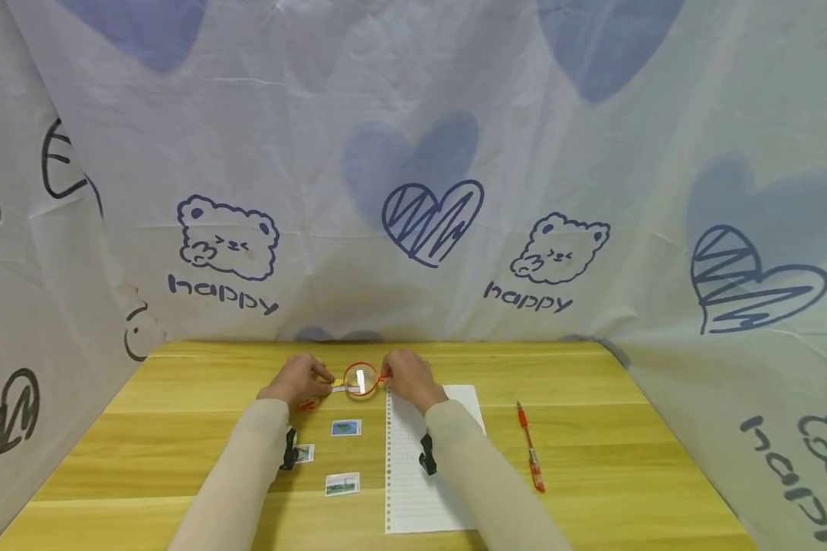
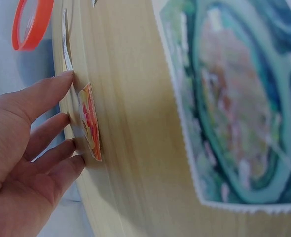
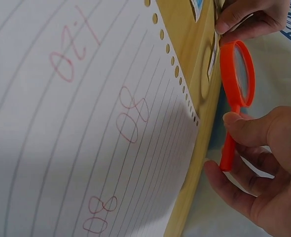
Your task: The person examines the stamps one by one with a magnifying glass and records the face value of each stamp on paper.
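My right hand (image 1: 408, 376) holds a red magnifying glass (image 3: 229, 69) by its handle, thumb on one side and fingers round the other. Its lens (image 1: 361, 379) stands over a small stamp (image 1: 340, 386) near the far edge of the table. Thumb and fingers of my left hand (image 1: 299, 380) pinch that stamp at its left end; the left wrist view shows it almost edge-on. Just below the left fingers lies an orange-red stamp (image 2: 90, 121), partly hidden in the head view.
Nearer on the wooden table (image 1: 179, 459) lie a blue stamp (image 1: 346, 428), a greenish stamp (image 1: 342, 484) and another stamp (image 1: 306, 453) partly behind the left wrist. Lined paper (image 1: 413, 505) with red handwritten numbers sits under the right forearm. A red pen (image 1: 529, 448) lies right of it.
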Demonstrator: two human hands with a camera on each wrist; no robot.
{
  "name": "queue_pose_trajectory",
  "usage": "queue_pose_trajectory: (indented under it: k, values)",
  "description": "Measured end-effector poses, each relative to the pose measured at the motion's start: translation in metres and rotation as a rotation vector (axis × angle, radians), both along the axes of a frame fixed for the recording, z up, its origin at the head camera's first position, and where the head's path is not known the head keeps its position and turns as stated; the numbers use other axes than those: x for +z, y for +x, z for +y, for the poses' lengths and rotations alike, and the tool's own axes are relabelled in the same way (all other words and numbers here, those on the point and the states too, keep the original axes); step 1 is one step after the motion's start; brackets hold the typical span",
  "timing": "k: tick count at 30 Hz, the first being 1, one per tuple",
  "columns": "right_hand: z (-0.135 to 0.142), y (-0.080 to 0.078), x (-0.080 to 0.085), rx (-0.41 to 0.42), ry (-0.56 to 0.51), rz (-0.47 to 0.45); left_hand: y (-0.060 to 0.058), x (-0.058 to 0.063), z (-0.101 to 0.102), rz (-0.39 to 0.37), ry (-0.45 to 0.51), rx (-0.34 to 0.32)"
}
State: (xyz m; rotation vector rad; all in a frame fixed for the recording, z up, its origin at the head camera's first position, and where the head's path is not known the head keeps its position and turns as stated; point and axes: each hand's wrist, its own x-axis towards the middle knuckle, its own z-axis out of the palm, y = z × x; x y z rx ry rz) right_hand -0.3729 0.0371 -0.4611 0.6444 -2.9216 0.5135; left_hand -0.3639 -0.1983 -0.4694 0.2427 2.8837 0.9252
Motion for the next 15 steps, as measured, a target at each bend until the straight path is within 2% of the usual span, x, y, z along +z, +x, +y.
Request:
queue_pose_trajectory:
  k: [15]
  values:
    - [-0.0043, 0.0034, -0.0031, 0.003, -0.018, -0.004, -0.0046, -0.0033, -0.0025, 0.007, 0.014, -0.008]
